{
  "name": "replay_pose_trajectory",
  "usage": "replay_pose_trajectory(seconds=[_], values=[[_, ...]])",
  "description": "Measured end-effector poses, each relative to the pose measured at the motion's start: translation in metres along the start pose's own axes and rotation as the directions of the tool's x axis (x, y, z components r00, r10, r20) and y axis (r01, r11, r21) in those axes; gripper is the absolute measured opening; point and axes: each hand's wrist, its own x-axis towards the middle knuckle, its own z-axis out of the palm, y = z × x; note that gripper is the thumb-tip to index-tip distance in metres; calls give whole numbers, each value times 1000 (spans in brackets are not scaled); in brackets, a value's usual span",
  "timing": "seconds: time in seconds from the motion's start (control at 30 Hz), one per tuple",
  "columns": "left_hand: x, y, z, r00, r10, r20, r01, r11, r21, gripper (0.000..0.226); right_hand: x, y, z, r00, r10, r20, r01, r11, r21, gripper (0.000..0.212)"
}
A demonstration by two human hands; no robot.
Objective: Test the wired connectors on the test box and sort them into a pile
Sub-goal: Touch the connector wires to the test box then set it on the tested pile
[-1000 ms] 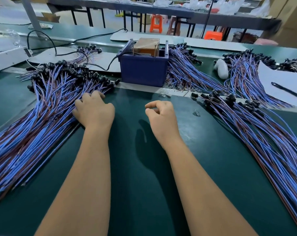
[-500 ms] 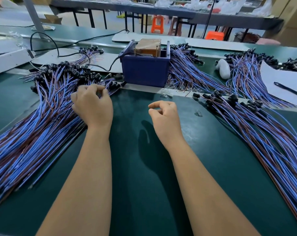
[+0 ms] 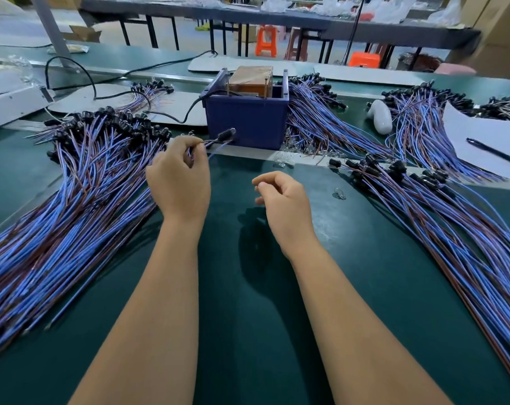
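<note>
The left hand [image 3: 179, 178] is curled, its grip clamped on one wired connector [image 3: 226, 135]: a stubby black plastic cylinder on thin blue and brown leads, lifted just in front of the test box [image 3: 248, 119]. The right hand [image 3: 283, 206] hangs over the middle of the counter [image 3: 248, 317], fingers loosely bent, grip apart and holding nothing.

The test box is a squarish dark-blue plastic bin with a brown block [image 3: 251, 80] seated in its top and a black cable [image 3: 186, 112] running out from its left side; it stands at the far edge of the smooth, dark-green matte counter.

Along the left edge lies one broad, dense pile [image 3: 58, 217] of the same connectors, their glossy blue and brown leads fanned toward the near corner, black heads bunched at the far end. Along the right edge lies a second, thinner pile [image 3: 452, 244], too many strands to count. Behind the counter's far edge are more bundles [image 3: 321, 118], a white rounded object [image 3: 381, 116], and a white sheet [image 3: 487, 135] with one black pen-like stick [image 3: 493, 152] on it.
</note>
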Motion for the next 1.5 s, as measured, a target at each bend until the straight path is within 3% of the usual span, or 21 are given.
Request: replay_pose_trajectory(seconds=[0.17, 0.3, 0.37, 0.47, 0.6, 0.7, 0.83, 0.9, 0.97, 1.03, 1.1, 1.23, 1.37, 1.43, 1.5], values=[[-21, 27, 20, 971, 200, 131, -189, 978, -88, 15, 3, -5, -2, 998, 59, 14, -61, 972, 227, 24], [-35, 40, 31, 910, 336, 243, -278, 929, -243, 10, 8, -7, -8, 992, 123, 27, -121, 873, 472, 27], [-41, 48, 32, 899, 301, 318, -170, 909, -381, 6, 9, -8, -14, 990, 137, 9, -117, 810, 575, 21], [-44, 56, 30, 873, 166, 460, 144, 811, -567, 14, 10, -8, -21, 982, 184, -54, -93, 706, 702, 11], [-38, 54, 25, 864, 56, 501, 302, 738, -603, 17, 18, -4, -29, 951, 285, -118, -91, 625, 776, 20], [-32, 49, 22, 810, -17, 587, 485, 582, -653, 16, 20, -1, -34, 950, 285, -126, -87, 630, 772, 10], [-23, 46, 20, 779, -48, 626, 602, 336, -724, 28, 22, 1, -36, 934, 277, -227, 26, 579, 815, 17], [-21, 44, 20, 770, -101, 630, 620, 348, -703, 31, 23, 1, -36, 919, 279, -279, 85, 550, 831, 17], [-21, 40, 21, 760, -203, 617, 628, 470, -620, 32, 23, 1, -37, 920, 261, -292, 115, 534, 838, 17], [-20, 38, 22, 733, -290, 616, 654, 550, -520, 32, 20, 0, -37, 941, 222, -255, 103, 528, 843, 17], [-19, 39, 23, 669, -331, 665, 709, 551, -439, 29, 16, -3, -36, 973, 163, -164, 46, 561, 827, 16], [-19, 39, 28, 591, -357, 723, 790, 438, -429, 15, 6, -10, -29, 992, -3, 128, -92, 678, 730, 21], [-15, 34, 31, 612, -425, 667, 790, 310, -528, 21, -2, -12, -26, 891, -80, 447, -218, 788, 576, 40], [-11, 32, 29, 612, -419, 671, 781, 191, -594, 28, -4, -13, -25, 832, -143, 536, -270, 739, 617, 62], [-9, 32, 24, 624, -328, 709, 773, 128, -622, 35, -2, -14, -25, 858, -133, 496, -317, 623, 715, 73]])
